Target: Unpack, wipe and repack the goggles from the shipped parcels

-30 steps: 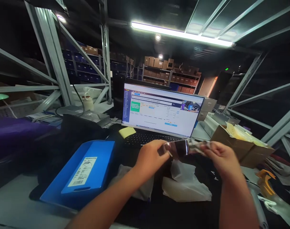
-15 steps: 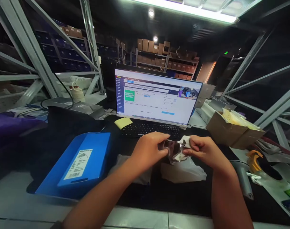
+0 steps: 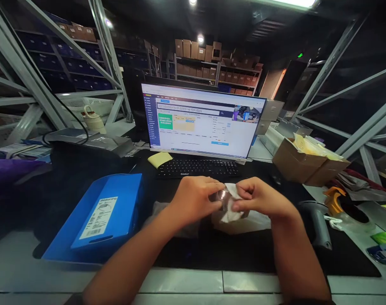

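Observation:
My left hand is closed on what look like tinted glasses, with a shiny lens catching the light between the fingers. Most of the frame is hidden by my hands. From the other side, my right hand pinches a white wiping cloth that is folded over the lens. Under both hands a thin whitish bag lies on the black desk mat. A greyish bag lies partly behind my left forearm.
A blue box with a white label lies to the left. Ahead are a keyboard, yellow sticky notes and a lit monitor. On the right are a barcode scanner, a tape dispenser and a cardboard box.
My right hand has moved left with the cloth, which now covers more of the lens. The view has shifted slightly, and an orange panel has appeared on the monitor.

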A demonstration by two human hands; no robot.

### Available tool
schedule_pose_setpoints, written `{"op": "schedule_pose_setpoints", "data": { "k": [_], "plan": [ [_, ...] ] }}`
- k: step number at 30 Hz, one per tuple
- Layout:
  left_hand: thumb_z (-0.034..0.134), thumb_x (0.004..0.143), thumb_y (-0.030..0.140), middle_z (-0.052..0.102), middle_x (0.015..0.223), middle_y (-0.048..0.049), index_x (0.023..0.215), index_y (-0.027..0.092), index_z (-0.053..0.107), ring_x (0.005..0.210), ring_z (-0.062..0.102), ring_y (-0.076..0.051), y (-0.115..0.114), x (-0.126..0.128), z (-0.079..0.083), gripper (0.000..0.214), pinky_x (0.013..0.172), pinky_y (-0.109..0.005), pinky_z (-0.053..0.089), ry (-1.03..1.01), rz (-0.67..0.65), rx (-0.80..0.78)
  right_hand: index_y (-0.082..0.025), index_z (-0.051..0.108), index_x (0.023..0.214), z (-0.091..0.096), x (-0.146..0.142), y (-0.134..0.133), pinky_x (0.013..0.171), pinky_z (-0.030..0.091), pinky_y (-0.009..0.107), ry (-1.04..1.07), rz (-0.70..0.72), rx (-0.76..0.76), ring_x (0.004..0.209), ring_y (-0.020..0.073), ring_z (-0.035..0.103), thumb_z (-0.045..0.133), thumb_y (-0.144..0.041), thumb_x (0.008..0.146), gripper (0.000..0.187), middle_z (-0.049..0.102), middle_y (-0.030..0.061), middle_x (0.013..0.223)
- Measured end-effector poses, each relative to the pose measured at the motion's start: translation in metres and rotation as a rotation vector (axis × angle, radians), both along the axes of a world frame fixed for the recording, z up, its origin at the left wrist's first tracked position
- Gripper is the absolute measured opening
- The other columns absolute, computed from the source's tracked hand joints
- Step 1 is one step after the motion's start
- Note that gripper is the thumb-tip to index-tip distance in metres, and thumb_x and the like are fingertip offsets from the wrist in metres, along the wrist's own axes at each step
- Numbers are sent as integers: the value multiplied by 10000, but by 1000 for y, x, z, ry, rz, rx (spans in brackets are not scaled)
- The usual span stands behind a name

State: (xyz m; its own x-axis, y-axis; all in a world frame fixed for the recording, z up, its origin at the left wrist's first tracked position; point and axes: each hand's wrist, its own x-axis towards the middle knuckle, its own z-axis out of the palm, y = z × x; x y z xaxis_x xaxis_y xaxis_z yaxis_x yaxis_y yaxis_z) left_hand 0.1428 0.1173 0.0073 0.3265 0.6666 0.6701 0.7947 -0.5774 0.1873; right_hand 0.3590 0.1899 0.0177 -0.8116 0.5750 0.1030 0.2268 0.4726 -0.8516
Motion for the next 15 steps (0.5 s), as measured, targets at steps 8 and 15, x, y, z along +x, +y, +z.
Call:
{"op": "schedule_pose_setpoints", "data": {
  "k": [8,15],
  "plan": [
    [593,724,77,753,775,-24,821,201,722,743,726,-202,0,3,-4,204,792,-330,590,183,-17,19,-208,296,555,-3,-24,-14,497,175,247,-6,-171,219,518,76,259,727,-271,765,483,315,-77,523],
    [651,788,191,792,930,-14,970,222,747,834,754,-211,3,-4,-2,208,900,-385,604,88,-67,46,-212,263,595,1,-15,-6,479,225,206,44,18,96,512,60,285,755,-327,782,539,308,-89,551]
  ]
}}
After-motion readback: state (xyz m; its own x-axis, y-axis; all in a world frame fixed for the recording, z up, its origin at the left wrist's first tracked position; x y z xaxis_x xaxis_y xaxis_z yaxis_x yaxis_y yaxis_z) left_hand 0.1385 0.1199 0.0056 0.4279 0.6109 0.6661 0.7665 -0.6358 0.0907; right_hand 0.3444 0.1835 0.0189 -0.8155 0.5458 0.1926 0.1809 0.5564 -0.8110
